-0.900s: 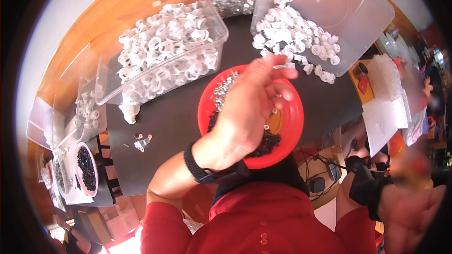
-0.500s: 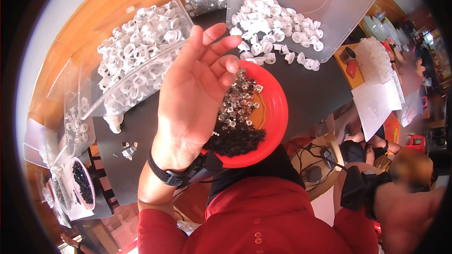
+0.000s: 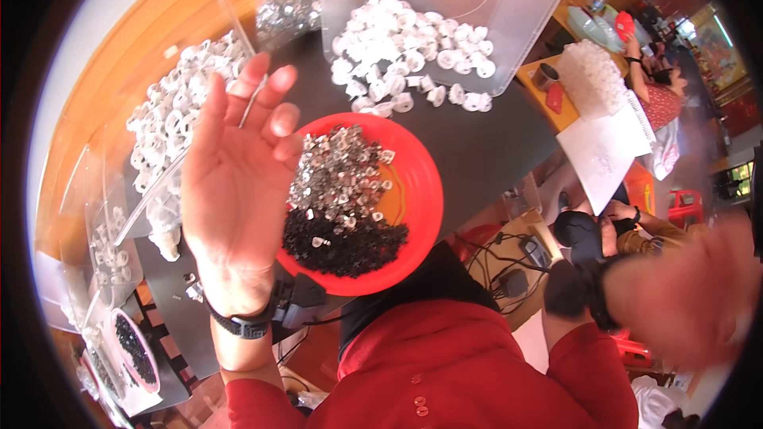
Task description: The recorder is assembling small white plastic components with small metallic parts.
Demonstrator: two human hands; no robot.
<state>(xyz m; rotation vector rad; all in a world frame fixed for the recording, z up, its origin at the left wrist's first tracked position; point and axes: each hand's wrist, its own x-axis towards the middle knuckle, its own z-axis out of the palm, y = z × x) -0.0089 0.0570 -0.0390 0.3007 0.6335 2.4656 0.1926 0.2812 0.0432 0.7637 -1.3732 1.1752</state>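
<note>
My left hand (image 3: pixel 242 163) is raised, palm up, with its fingers apart and loosely curled. A thin light line shows between the fingers; I cannot tell whether it is an object or an edge behind. Beside the hand sits a red round bowl (image 3: pixel 425 199), holding small silvery metal and clear pieces (image 3: pixel 342 167) and a pile of small black parts (image 3: pixel 346 246). Far over at the right, my right hand (image 3: pixel 687 294) is lifted and smeared by motion, so its fingers cannot be read. A dark band wraps each wrist.
White plastic ring-like parts (image 3: pixel 409 52) spill from a clear tub (image 3: pixel 509 0) at the back. More fill a clear bin (image 3: pixel 155 191) on the left. Beyond lies a bag of metal pieces (image 3: pixel 290 16). Cables (image 3: pixel 509 270) and a seated person (image 3: pixel 588 230) are at the right.
The view has shifted, so table things sit further left. My left hand has moved off the bowl, showing more of its contents. My right hand now shows larger at the right.
</note>
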